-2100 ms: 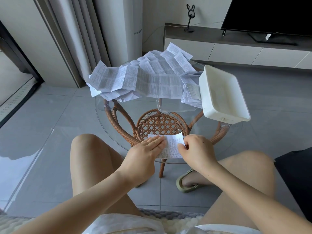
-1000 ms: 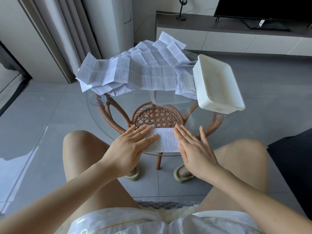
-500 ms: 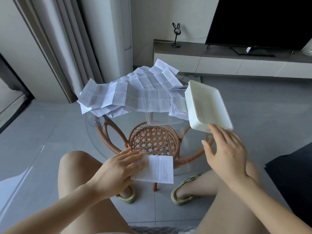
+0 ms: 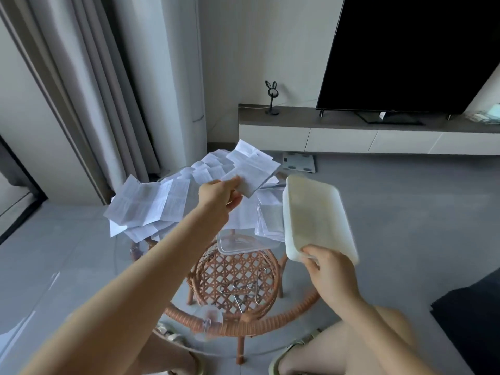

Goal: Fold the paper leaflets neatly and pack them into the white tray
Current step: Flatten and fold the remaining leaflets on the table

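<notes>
My left hand (image 4: 220, 194) is stretched out over the glass table and pinches a folded leaflet (image 4: 254, 177) by its near corner, holding it in the air just left of the white tray (image 4: 316, 215). My right hand (image 4: 328, 266) grips the tray's near edge. The tray is tilted up, its open side facing me. A heap of unfolded printed leaflets (image 4: 151, 204) covers the far half of the table.
The round glass table (image 4: 135, 266) has a rattan base with a woven shelf (image 4: 235, 277). A clear plastic lid (image 4: 243, 243) lies on the glass below the tray. My knees sit under the near rim. A TV console (image 4: 365, 133) stands behind.
My left hand has lifted the folded leaflet off the near glass and carried it up beside the tray. My right hand has closed on the tray's near edge and tilted it.
</notes>
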{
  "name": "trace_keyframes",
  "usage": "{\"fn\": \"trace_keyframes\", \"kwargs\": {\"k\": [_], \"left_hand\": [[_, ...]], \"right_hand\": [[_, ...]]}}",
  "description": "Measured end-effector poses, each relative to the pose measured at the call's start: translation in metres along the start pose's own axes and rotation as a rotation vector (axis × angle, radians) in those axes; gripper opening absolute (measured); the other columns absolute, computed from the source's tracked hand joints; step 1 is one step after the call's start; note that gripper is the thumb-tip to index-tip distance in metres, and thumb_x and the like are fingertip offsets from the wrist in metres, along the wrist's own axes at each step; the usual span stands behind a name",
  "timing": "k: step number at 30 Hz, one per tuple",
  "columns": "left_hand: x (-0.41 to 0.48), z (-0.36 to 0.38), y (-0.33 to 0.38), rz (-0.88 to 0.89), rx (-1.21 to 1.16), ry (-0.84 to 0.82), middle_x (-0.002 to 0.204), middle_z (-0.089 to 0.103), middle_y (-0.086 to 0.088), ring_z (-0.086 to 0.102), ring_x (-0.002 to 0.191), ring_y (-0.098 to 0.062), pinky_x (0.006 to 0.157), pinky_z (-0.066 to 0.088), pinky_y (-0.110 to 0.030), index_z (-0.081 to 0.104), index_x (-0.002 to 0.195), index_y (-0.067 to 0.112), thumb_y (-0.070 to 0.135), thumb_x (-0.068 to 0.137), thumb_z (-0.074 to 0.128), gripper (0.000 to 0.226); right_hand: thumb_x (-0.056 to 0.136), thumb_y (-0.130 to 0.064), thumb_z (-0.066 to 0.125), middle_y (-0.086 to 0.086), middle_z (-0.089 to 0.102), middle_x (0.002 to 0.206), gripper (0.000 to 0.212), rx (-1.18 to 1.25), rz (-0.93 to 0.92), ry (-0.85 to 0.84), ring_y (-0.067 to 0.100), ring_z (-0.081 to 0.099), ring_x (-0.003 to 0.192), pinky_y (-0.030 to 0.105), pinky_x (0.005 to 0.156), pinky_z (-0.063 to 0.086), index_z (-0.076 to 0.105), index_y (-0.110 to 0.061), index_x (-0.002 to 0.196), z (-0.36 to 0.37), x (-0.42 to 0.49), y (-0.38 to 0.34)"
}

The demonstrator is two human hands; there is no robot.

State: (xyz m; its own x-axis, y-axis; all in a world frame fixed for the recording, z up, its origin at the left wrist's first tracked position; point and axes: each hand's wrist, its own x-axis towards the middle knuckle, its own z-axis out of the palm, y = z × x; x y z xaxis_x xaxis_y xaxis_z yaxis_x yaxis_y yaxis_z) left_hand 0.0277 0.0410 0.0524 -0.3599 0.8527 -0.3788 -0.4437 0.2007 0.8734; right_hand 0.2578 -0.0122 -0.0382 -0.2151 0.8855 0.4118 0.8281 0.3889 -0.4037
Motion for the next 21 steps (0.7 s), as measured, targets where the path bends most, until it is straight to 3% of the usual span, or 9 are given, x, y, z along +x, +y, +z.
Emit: {"fn": "trace_keyframes", "kwargs": {"k": [3,6,8,10,13,16,19,21], "left_hand": [[0.038,0.019,0.008,0.140,0.060,0.170,0.069,0.048,-0.004,0.045,0.063,-0.016,0.065,0.045,-0.028,0.048,0.068,0.011,0.004,0.087,0.060,0.024],[0.067,0.031,0.014,0.215,0.172,0.225,0.063,0.048,0.000,0.046,0.061,-0.017,0.058,0.041,-0.026,0.052,0.065,0.014,0.010,0.087,0.058,0.023],[0.086,0.037,0.013,0.215,0.254,0.193,0.067,0.052,0.001,0.052,0.066,-0.017,0.063,0.046,-0.027,0.058,0.071,0.013,0.011,0.087,0.058,0.016],[0.101,0.044,0.008,0.172,0.392,0.146,0.068,0.050,-0.002,0.049,0.064,-0.017,0.059,0.043,-0.025,0.057,0.075,0.009,0.009,0.086,0.058,0.011],[0.119,0.051,-0.010,0.099,0.569,0.056,0.064,0.047,-0.004,0.043,0.055,-0.015,0.050,0.035,-0.021,0.053,0.069,0.007,0.002,0.083,0.059,0.016],[0.126,0.054,-0.028,0.036,0.669,-0.001,0.065,0.053,-0.005,0.050,0.058,-0.017,0.046,0.034,-0.021,0.054,0.071,0.006,0.002,0.081,0.062,0.014],[0.131,0.054,-0.041,0.013,0.686,-0.024,0.065,0.053,-0.007,0.056,0.065,-0.023,0.055,0.042,-0.024,0.053,0.072,0.005,0.001,0.078,0.064,0.013],[0.132,0.052,-0.047,0.012,0.709,-0.042,0.062,0.051,-0.005,0.053,0.058,-0.020,0.053,0.041,-0.022,0.050,0.067,0.007,0.002,0.078,0.065,0.020]], "right_hand": [[0.073,-0.004,0.075,0.000,0.059,0.055,0.018,0.019,-0.036,-0.015,0.019,0.054,0.049,0.026,0.043,0.043,0.064,-0.016,0.066,0.002,0.000,-0.001],[0.073,-0.005,0.076,-0.005,0.061,0.057,0.017,0.046,-0.072,-0.032,0.013,0.055,0.050,0.027,0.044,0.046,0.066,-0.018,0.068,0.002,0.004,0.002],[0.073,-0.005,0.077,-0.009,0.064,0.062,0.017,0.080,-0.086,-0.040,0.007,0.054,0.053,0.023,0.050,0.048,0.069,-0.019,0.072,0.002,0.005,0.005],[0.072,-0.004,0.077,-0.012,0.064,0.065,0.017,0.122,-0.091,-0.020,0.003,0.051,0.058,0.011,0.055,0.040,0.070,-0.019,0.076,0.003,0.003,0.009],[0.067,-0.006,0.074,-0.009,0.066,0.068,0.021,0.168,-0.103,0.087,0.008,0.054,0.067,0.013,0.060,0.041,0.068,-0.022,0.079,0.006,0.001,0.015],[0.067,-0.006,0.069,-0.005,0.064,0.066,0.027,0.210,-0.144,0.171,0.010,0.055,0.068,0.016,0.059,0.044,0.059,-0.024,0.084,0.006,-0.003,0.016],[0.070,-0.007,0.067,-0.007,0.064,0.071,0.025,0.243,-0.114,0.158,0.006,0.056,0.070,0.012,0.062,0.044,0.059,-0.024,0.087,0.006,-0.001,0.016],[0.073,-0.008,0.067,-0.009,0.066,0.074,0.020,0.239,-0.104,0.119,0.005,0.056,0.071,0.010,0.064,0.042,0.065,-0.022,0.086,0.007,0.007,0.014]]}}
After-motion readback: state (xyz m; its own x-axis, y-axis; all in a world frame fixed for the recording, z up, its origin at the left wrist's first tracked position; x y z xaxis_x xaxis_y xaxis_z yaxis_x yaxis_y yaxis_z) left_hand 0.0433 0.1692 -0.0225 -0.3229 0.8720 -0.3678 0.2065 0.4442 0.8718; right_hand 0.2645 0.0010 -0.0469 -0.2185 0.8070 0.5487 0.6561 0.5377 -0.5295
